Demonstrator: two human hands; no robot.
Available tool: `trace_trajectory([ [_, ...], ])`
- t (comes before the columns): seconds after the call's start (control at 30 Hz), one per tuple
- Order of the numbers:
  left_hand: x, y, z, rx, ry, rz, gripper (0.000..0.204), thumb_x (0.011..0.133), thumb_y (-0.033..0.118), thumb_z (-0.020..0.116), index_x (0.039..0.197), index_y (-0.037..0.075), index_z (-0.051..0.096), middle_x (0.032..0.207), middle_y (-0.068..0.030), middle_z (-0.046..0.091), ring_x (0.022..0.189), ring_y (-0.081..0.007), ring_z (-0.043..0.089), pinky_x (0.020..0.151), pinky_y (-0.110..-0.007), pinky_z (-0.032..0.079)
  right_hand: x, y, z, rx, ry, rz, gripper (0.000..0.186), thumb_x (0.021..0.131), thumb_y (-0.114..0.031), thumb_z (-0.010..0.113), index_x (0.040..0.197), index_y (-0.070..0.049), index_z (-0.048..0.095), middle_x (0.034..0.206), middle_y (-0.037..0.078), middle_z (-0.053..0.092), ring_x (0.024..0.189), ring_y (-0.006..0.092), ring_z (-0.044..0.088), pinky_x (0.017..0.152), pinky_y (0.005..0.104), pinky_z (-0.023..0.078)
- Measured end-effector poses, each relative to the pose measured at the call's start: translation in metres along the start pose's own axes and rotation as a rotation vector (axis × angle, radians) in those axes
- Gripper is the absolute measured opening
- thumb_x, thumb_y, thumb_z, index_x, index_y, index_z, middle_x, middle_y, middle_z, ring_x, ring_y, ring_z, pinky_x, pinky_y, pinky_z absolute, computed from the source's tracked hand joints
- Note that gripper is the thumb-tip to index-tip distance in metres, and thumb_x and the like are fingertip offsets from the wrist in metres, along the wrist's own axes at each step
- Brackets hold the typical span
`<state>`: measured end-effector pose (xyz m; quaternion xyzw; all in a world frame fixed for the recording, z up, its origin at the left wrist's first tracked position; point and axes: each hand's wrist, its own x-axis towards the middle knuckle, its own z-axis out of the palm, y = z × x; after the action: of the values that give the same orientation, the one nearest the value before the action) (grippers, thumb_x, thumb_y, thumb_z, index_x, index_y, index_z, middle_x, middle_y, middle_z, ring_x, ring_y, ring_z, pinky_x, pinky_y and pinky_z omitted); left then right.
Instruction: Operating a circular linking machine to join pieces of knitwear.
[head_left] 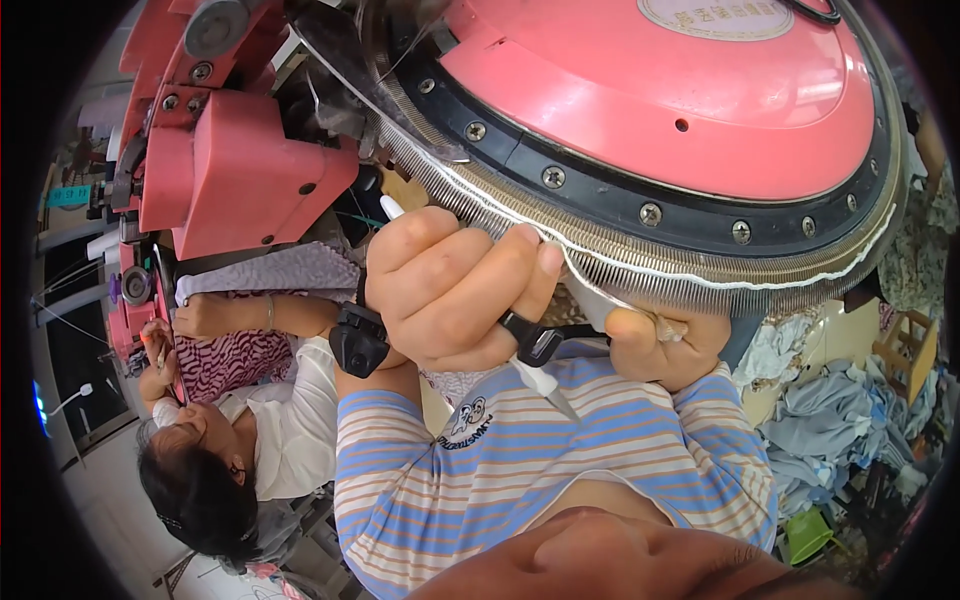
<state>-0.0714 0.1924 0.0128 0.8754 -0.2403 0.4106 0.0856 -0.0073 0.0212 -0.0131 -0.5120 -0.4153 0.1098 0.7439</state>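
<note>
A round pink machine [650, 110] with a black screwed band and a ring of fine needles [700, 275] fills the upper right, a white yarn [820, 278] lying along the needles. My left hand [460, 290] is closed around a white-handled pointed tool [540, 385], its fingertips at the ring's lower edge where the yarn runs. Beside it, my right hand [665, 345] is closed on a pale edge of material [625, 298] below the needles, partly hidden by its fingers. A black device [357, 340] is strapped at my left wrist.
A co-worker [200, 460] in white works at another pink machine [135, 320] to the left, near patterned cloth [240, 365]. Pink machine housing [230, 170] stands at upper left. Piles of fabric [830, 430], a wooden crate [905, 355] and a green bin [810, 535] lie at right.
</note>
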Motion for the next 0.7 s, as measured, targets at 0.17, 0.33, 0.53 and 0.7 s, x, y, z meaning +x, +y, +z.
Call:
trace_trajectory([
  [0.17,-0.001,-0.005,0.001,0.004,0.025,0.042,0.027,0.061,-0.004,0.067,0.085,0.008,0.063,0.084,-0.0048,0.057,0.064,-0.0194,0.050,0.053,-0.030,0.039,-0.054,0.027,-0.035,-1.168,0.099,-0.125,0.032,0.073,-0.007,0.061,0.105,-0.006,0.060,0.104,0.012,0.060,0.087,0.0261,0.059,0.077,0.0340,0.047],
  [0.33,-0.004,-0.007,0.005,0.024,0.024,0.046,0.025,0.062,-0.001,0.066,0.086,0.006,0.060,0.087,-0.0056,0.055,0.064,-0.0163,0.049,0.052,-0.028,0.039,-0.070,0.002,-0.052,-0.375,0.329,0.258,0.034,0.077,-0.009,0.058,0.108,0.005,0.051,0.105,0.016,0.057,0.091,0.0230,0.056,0.083,0.0337,0.041],
  [0.53,-0.002,-0.007,0.007,0.080,0.052,0.076,0.025,0.061,0.001,0.065,0.086,0.002,0.059,0.088,-0.0070,0.054,0.067,-0.0148,0.049,0.054,-0.027,0.040,-0.064,0.041,-0.049,-0.779,-0.216,0.152,0.038,0.076,-0.009,0.061,0.112,-0.002,0.053,0.110,0.013,0.056,0.102,0.0270,0.053,0.088,0.0376,0.040],
  [0.7,-0.001,-0.013,0.008,0.066,0.046,0.090,0.027,0.062,0.000,0.065,0.088,0.002,0.059,0.089,-0.0079,0.054,0.067,-0.0152,0.049,0.052,-0.027,0.040,-0.106,0.083,-0.067,-1.598,-0.129,-0.075,0.037,0.079,-0.025,0.057,0.111,-0.007,0.055,0.109,0.012,0.057,0.101,0.0306,0.053,0.090,0.0437,0.040],
])
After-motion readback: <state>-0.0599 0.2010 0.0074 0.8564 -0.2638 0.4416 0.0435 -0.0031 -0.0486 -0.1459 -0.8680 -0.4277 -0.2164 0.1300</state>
